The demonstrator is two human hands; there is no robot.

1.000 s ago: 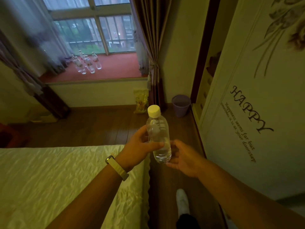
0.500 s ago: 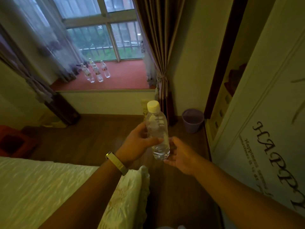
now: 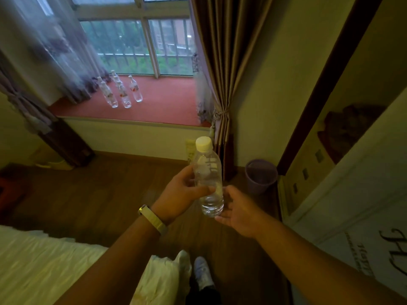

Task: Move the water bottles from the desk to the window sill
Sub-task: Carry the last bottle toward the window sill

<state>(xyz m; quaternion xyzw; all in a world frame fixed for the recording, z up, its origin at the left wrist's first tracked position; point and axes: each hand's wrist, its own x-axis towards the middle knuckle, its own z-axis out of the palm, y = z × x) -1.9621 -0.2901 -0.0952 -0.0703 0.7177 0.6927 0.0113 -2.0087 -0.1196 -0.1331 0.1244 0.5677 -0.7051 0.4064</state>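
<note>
Window sill (image 3: 167, 104), red, already carries several bottles. Nearer, a clear capped water bottle (image 3: 208, 179), likely light and slippery, is gripped mid-body by the left hand (image 3: 180, 194); right hand (image 3: 239, 210) open, cupping its base.

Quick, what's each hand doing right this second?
Left hand: closed around the water bottle, holding it upright.
Right hand: open beside the bottle's base; contact cannot be told.

The window sill (image 3: 167, 106) is nearer; both shoes (image 3: 193, 269) show.
</note>
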